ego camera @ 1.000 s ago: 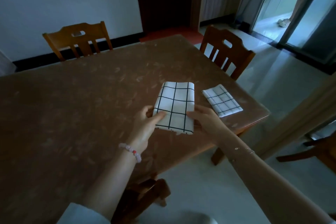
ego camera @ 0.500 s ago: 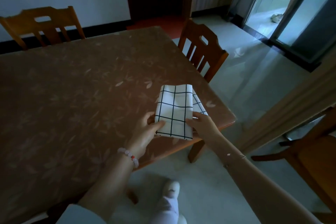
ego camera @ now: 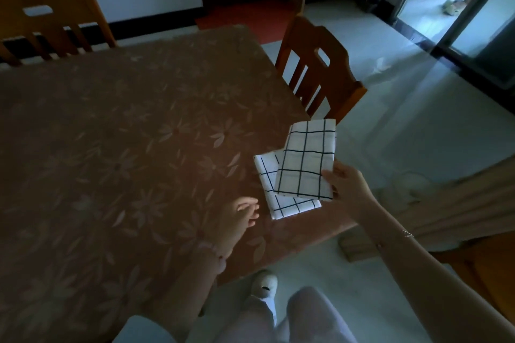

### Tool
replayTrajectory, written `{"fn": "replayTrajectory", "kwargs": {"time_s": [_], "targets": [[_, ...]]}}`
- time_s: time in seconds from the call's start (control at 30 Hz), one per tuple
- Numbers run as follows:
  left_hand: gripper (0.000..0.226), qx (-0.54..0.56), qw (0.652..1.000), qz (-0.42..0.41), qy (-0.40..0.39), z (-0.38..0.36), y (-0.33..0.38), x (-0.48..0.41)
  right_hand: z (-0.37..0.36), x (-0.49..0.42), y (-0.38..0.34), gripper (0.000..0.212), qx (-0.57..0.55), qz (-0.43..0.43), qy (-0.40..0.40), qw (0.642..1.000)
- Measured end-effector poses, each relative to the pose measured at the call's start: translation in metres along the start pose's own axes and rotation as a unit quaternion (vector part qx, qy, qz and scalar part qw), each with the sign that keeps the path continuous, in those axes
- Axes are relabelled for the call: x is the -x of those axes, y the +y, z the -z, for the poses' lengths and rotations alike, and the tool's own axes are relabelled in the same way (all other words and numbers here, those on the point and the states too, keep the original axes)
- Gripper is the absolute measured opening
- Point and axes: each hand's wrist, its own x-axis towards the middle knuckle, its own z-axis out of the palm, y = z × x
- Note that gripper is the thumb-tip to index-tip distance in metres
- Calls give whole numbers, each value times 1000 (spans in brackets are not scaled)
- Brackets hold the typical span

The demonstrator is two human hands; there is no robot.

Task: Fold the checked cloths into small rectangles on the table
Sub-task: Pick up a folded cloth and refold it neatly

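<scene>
- My right grip (ego camera: 345, 189) pinches a folded checked cloth (ego camera: 303, 159) over the second folded cloth (ego camera: 289, 205), which lies at the surface's (ego camera: 139, 133) near right corner.
- My left grip (ego camera: 242, 214) is spread and holds nothing.
- Both cloths look folded; I judge only the stacking is left.

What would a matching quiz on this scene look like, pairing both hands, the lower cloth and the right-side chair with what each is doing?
Things:
1. right hand
2. left hand
3. lower checked cloth
4. right-side chair

States:
A. lies folded on the table, near its corner
B. holds nothing, fingers loose
C. stands beside the table's edge
D. grips the upper checked cloth

Pairs: 1-D, 2-B, 3-A, 4-C
</scene>
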Motion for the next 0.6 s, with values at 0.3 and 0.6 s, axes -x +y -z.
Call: {"fn": "replayTrajectory", "kwargs": {"time_s": [0.3,0.6], "targets": [[15,-128,987,29,96,-59,-8,-23,23,-46,21,16,-26,-33,-19,999],[18,-192,945,137,227,-96,9,-33,43,-82,12,19,31,-8,-113,993]]}}
